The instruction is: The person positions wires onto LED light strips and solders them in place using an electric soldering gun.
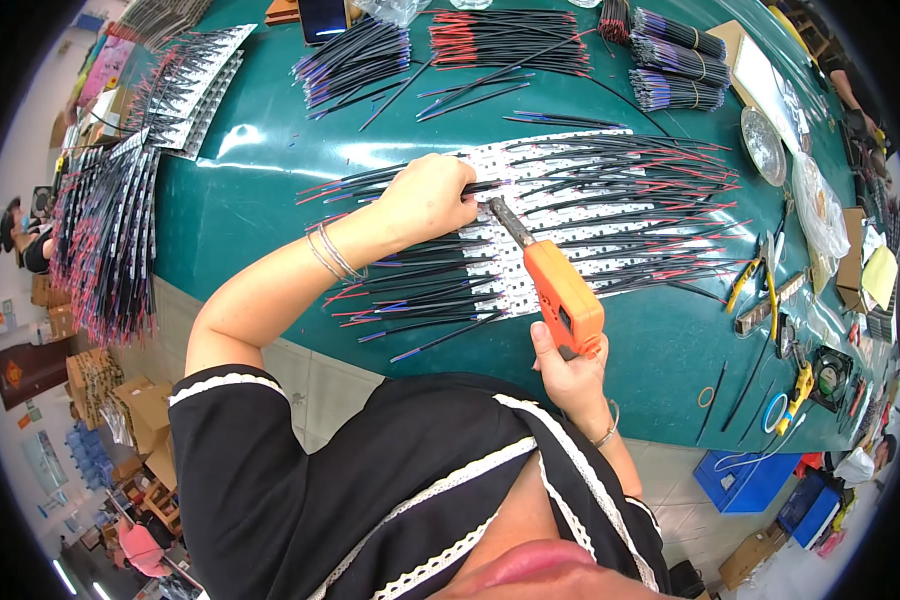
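White circuit board strips (570,220) lie side by side on the table, with several rows of black wires (660,200) with red and blue ends lying across them. My left hand (430,200) is closed at the left edge of the strips, its fingertips pinching a black wire (487,186). In my right hand (573,382) is an orange soldering gun (567,292), gripped by its handle. The gun's dark metal tip points up and left, close to my left fingertips. Whether the tip touches a strip is hard to tell.
Loose wire piles (355,60) and tied wire bundles (680,85) lie along the table's far side. Wired strips (105,240) hang over its left edge. Toward the right are a metal dish (763,146), yellow-handled pliers (743,287), a plastic bag (820,215) and a small fan (830,376).
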Demonstrator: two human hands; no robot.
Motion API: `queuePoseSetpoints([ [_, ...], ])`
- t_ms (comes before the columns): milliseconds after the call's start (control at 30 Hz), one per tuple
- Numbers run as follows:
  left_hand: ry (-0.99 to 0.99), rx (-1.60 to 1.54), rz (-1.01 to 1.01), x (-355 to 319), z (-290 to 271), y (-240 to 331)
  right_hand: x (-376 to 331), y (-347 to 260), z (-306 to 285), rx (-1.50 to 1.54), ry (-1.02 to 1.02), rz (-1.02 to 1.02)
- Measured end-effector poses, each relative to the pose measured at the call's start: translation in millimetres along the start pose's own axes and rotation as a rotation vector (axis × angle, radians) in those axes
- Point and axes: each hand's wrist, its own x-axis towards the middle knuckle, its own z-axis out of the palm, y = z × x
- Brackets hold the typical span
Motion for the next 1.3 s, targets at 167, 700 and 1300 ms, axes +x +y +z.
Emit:
queuePoseSetpoints([
  [167, -0.011, 0.021, -0.001, 1, -1, 1, -2, -8, 3, 0.179, 0.041, 0.024],
  [700, -0.045, -0.01, 0.008, 2, -1, -1, -4, -10, -4, 0.355, 0.019, 0.16],
  [1300, -0.031, 0.02, 0.007, 1, 2, 4, -5, -7, 1, 0.213, 0.034, 0.114],
])
